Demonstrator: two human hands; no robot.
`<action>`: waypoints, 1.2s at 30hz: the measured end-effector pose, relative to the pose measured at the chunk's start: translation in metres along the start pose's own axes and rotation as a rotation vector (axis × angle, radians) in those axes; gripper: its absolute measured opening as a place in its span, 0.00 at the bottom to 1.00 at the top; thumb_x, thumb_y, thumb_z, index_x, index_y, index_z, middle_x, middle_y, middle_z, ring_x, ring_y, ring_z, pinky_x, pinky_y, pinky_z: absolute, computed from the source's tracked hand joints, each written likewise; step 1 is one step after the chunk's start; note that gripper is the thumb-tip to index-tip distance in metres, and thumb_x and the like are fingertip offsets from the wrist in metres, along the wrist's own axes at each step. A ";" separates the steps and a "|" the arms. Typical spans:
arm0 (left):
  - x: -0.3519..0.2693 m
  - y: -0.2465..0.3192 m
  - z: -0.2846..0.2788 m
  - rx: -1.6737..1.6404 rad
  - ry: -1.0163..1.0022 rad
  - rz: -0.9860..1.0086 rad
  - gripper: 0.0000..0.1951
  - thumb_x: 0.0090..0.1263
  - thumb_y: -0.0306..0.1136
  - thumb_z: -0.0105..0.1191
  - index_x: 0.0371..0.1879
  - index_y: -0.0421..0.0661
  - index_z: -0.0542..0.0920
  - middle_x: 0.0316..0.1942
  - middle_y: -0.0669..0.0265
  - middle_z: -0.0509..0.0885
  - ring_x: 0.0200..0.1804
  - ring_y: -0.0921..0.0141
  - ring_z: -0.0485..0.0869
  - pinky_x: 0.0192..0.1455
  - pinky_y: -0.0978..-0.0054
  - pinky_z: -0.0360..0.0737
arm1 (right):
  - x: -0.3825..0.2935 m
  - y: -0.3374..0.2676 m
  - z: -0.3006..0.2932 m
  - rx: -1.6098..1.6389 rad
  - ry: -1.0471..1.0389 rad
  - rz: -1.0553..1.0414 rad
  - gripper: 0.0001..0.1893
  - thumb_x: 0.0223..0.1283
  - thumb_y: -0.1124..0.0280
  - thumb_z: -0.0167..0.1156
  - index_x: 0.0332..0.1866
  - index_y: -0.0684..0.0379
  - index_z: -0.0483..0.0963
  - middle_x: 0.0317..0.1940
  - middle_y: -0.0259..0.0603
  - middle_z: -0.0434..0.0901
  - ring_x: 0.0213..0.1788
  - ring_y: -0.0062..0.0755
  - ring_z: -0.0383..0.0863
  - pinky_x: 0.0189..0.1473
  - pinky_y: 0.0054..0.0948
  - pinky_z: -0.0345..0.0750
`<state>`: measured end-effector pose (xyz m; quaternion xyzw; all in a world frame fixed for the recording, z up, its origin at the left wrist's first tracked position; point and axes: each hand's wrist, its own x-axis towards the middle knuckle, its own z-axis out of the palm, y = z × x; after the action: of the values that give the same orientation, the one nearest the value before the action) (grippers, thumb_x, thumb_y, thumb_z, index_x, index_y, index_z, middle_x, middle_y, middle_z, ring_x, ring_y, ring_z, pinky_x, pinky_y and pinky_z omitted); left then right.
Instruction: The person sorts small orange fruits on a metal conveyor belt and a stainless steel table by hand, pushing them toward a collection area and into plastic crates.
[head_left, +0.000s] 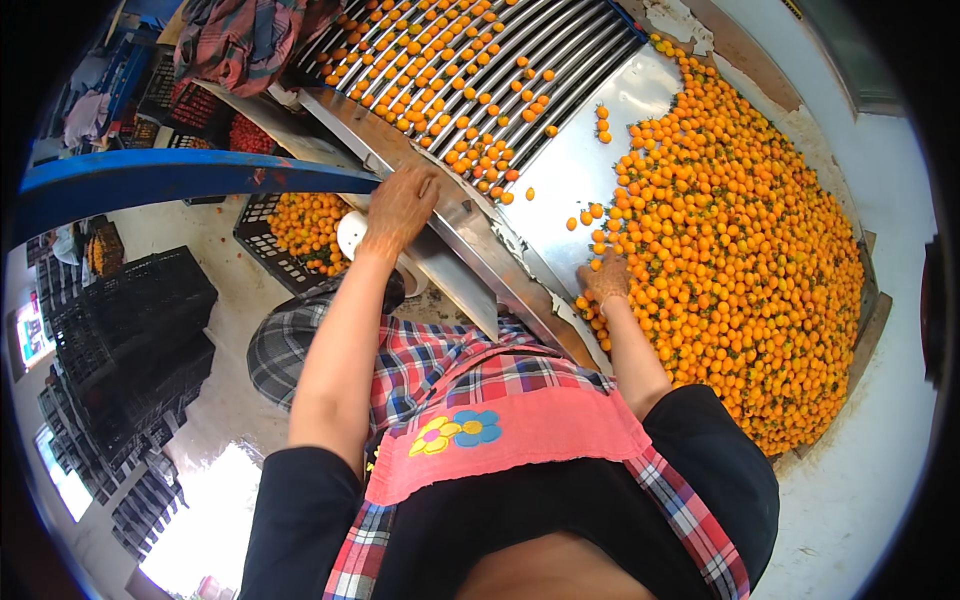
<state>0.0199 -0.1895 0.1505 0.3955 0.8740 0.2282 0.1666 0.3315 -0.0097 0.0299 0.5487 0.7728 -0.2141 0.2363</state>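
Observation:
My left hand (405, 204) rests at the metal side rail (480, 247) of a roller conveyor, near the end of a blue bar. Its fingers are partly curled, and whether they grip anything is hidden. At the near edge of a large heap of orange cherry tomatoes (720, 262), my right hand (606, 280) touches the fruit and the sheet-metal tray (570, 169). Its fingertips are hard to make out. Beyond the tray, loose tomatoes lie across the steel rollers (577, 52); many of the heaped ones keep green stems.
The blue bar (187, 176) crosses at left. Below it stands a black plastic crate (259, 240) of orange tomatoes. Stacked black crates (135, 337) stand on the floor farther left. Plaid cloth (232, 45) hangs by the conveyor's far left; a white wall (892, 225) bounds the right.

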 end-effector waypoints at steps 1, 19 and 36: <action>0.016 -0.014 0.012 0.035 -0.032 0.003 0.12 0.68 0.38 0.50 0.42 0.46 0.82 0.43 0.58 0.83 0.48 0.57 0.80 0.49 0.61 0.76 | -0.002 -0.004 -0.002 -0.019 -0.021 0.016 0.42 0.48 0.52 0.65 0.68 0.59 0.57 0.60 0.61 0.65 0.62 0.58 0.68 0.62 0.44 0.69; 0.050 -0.020 0.036 0.024 0.115 -0.236 0.11 0.66 0.39 0.51 0.40 0.51 0.84 0.40 0.62 0.85 0.41 0.59 0.84 0.46 0.62 0.79 | 0.142 -0.063 -0.077 0.163 0.432 -0.221 0.45 0.50 0.52 0.67 0.73 0.51 0.54 0.62 0.55 0.68 0.58 0.51 0.73 0.57 0.45 0.74; 0.048 -0.026 0.037 -0.001 0.204 -0.163 0.08 0.64 0.36 0.53 0.37 0.50 0.85 0.34 0.60 0.85 0.38 0.59 0.83 0.42 0.61 0.79 | 0.181 -0.202 -0.025 0.604 0.235 -0.501 0.19 0.56 0.69 0.56 0.56 0.52 0.75 0.54 0.50 0.75 0.54 0.43 0.77 0.54 0.39 0.76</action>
<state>-0.0091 -0.1583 0.1001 0.2979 0.9154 0.2536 0.0951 0.0851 0.0783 -0.0442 0.4088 0.8067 -0.4183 -0.0850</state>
